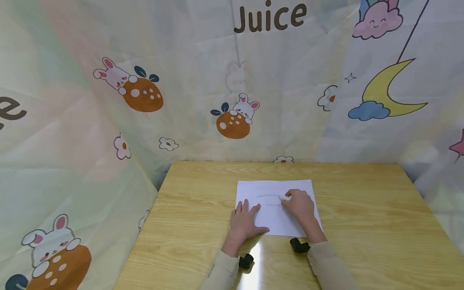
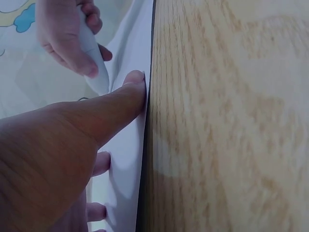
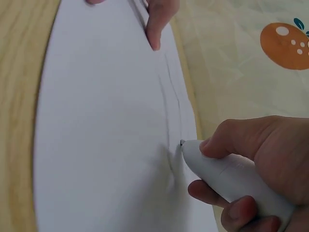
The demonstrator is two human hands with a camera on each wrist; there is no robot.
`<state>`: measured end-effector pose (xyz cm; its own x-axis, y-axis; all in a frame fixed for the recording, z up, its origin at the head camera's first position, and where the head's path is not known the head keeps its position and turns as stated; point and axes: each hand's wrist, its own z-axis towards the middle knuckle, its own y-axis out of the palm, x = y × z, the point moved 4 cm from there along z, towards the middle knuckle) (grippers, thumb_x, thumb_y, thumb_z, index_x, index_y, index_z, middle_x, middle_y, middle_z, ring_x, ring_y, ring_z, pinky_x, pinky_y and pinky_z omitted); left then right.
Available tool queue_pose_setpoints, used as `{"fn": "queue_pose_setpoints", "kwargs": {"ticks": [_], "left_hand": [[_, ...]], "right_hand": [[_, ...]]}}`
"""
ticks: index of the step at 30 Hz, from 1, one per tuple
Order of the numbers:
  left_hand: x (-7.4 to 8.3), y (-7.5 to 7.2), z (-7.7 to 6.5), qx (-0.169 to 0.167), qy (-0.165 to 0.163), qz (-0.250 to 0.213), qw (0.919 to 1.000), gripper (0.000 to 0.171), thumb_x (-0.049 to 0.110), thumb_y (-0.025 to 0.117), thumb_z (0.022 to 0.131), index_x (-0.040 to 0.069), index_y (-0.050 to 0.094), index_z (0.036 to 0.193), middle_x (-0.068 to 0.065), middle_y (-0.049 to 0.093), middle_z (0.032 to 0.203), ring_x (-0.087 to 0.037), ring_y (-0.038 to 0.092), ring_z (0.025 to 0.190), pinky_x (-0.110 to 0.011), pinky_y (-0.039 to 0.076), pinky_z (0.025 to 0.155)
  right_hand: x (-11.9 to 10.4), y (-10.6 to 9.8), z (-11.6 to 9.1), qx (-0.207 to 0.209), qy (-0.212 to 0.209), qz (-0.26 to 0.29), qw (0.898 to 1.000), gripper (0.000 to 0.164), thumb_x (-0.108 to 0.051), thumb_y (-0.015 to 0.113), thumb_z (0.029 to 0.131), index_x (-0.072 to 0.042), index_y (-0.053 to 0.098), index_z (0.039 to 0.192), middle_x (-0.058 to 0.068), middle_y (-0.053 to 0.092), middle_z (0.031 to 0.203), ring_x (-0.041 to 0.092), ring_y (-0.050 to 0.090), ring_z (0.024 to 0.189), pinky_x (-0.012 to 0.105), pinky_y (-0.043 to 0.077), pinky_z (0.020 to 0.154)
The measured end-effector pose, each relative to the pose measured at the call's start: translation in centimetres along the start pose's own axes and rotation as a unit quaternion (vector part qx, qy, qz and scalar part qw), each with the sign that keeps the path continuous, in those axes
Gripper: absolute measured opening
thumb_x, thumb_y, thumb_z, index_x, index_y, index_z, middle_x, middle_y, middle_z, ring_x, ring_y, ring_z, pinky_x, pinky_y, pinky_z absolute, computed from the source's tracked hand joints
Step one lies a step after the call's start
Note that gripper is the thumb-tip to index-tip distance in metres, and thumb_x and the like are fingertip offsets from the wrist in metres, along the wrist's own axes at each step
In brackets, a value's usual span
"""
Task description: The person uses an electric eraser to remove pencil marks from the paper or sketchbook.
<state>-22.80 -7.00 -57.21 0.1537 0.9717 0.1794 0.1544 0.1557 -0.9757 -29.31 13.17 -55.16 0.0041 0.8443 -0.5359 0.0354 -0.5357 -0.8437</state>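
Note:
A white sheet of paper (image 1: 286, 226) lies on the table, with two roughly parallel thin lines, slit-like in the right wrist view, across its upper part. My right hand (image 1: 300, 204) grips a white, rounded pen-style cutter (image 3: 227, 176), thumb along its upper side and fingers curled beneath. Its small metal tip meets the paper at the end of one line. My left hand (image 1: 244, 220) rests on the sheet's left part with fingers spread. In the left wrist view, the left thumb (image 2: 120, 99) presses near the paper's edge, and the cutter (image 2: 91, 48) shows beyond it.
The wooden table (image 1: 188, 209) extends on both sides of the sheet. A printed cloth (image 1: 188, 80) hangs behind and at the sides. A black wrist device (image 1: 246, 262) sits at the left cuff, another black device (image 1: 299, 245) at the right.

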Motion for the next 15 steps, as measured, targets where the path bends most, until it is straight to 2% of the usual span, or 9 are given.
{"fn": "queue_pose_setpoints", "kwargs": {"ticks": [6,11,15], "left_hand": [[0.35,-0.02,0.15,0.001,-0.007,-0.002,1.0000,0.087,0.073,0.067,0.072,0.030,0.047,0.145,-0.020,0.029,0.154,-0.041,0.025,0.140,-0.055,0.030,0.106],[0.14,0.43,0.06,0.001,-0.002,0.016,0.9999,0.089,0.076,0.066,0.071,0.030,0.047,0.145,-0.020,0.030,0.153,-0.041,0.028,0.138,-0.055,0.033,0.104],[0.06,0.54,0.21,0.008,0.001,0.019,0.9998,0.089,0.076,0.065,0.070,0.031,0.047,0.145,-0.020,0.031,0.153,-0.041,0.028,0.138,-0.054,0.034,0.102]], "right_hand": [[-0.01,0.27,0.31,0.007,0.000,0.014,1.000,0.030,-0.024,0.073,0.078,-0.004,0.074,0.099,0.015,0.071,0.094,0.023,0.060,0.066,0.041,0.050,0.054],[0.21,0.43,0.01,-0.003,0.006,0.015,1.000,0.028,-0.024,0.074,0.077,-0.004,0.075,0.097,0.014,0.071,0.094,0.025,0.063,0.070,0.042,0.051,0.055],[-0.09,0.37,0.40,-0.001,-0.006,0.014,1.000,0.028,-0.023,0.073,0.077,-0.004,0.074,0.098,0.013,0.071,0.094,0.025,0.063,0.071,0.042,0.051,0.056]]}}
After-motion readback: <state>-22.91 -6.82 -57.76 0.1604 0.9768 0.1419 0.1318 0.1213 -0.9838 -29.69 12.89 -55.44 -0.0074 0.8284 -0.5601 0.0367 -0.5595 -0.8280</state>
